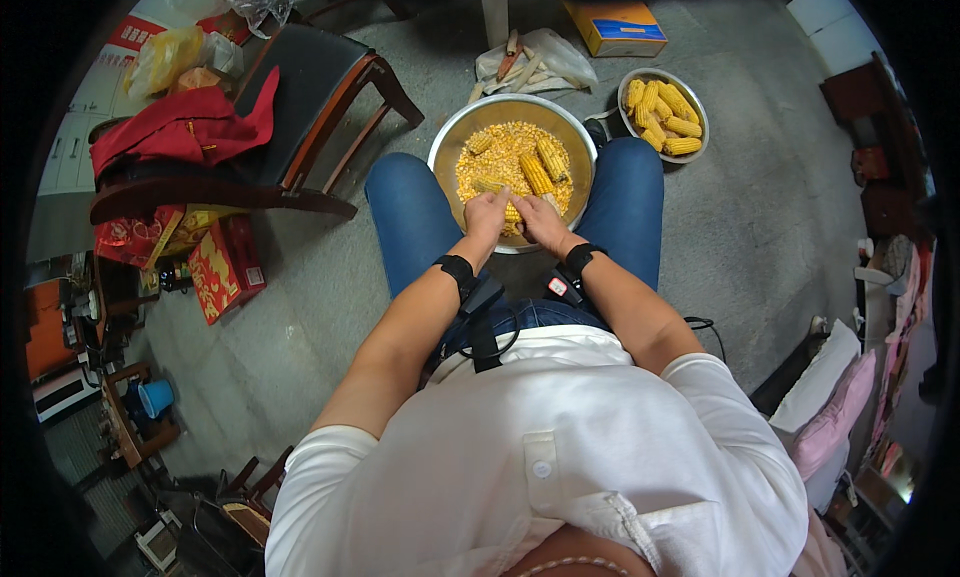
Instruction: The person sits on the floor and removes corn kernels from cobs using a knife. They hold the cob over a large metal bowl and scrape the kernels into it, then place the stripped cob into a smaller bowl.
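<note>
Between my knees stands a wide metal basin with loose yellow corn kernels in it. My left hand and my right hand meet over its near side, both gripping one ear of corn that my fingers partly cover. Just beyond my fingers, a corn ear and another corn ear lie on the kernels. A shorter corn piece rests at the far left of the basin, and a further ear lies close to my left hand.
A smaller metal bowl of several corn ears sits on the floor at the right. Husks or cobs lie on a plastic bag beyond the basin, near an orange box. At left stand a wooden chair and a red box.
</note>
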Available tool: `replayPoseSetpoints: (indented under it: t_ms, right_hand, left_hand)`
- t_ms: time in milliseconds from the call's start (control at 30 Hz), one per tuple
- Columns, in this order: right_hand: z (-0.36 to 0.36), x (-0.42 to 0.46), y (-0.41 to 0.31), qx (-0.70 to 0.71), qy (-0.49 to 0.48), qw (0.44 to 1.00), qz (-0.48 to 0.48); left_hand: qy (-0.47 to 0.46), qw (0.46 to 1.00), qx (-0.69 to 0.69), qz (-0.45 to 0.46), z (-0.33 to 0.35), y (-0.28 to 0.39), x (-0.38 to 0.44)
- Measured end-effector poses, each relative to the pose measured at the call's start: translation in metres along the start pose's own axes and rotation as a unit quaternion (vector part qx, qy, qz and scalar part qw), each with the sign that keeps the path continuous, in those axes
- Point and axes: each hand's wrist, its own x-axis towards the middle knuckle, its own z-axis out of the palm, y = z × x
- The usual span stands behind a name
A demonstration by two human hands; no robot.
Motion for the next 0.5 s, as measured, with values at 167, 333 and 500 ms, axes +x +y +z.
replayPoseSetpoints:
  t_ms: [167,333,500]
  right_hand:
    - [-0.013,0.0,0.0,0.146,0.001,0.988,0.043]
    - [-0.008,-0.002,-0.007,0.191,-0.004,0.977,0.091]
    - [-0.013,0.003,0.003,0.093,0.035,0.995,0.026]
  left_hand:
    - [-0.149,0.929,-0.323,-0.1,-0.01,0.018,-0.008]
    - [-0.156,0.965,-0.212,0.022,-0.007,0.008,-0.009]
    - [-0.135,0.98,-0.146,0.011,-0.001,0.017,-0.017]
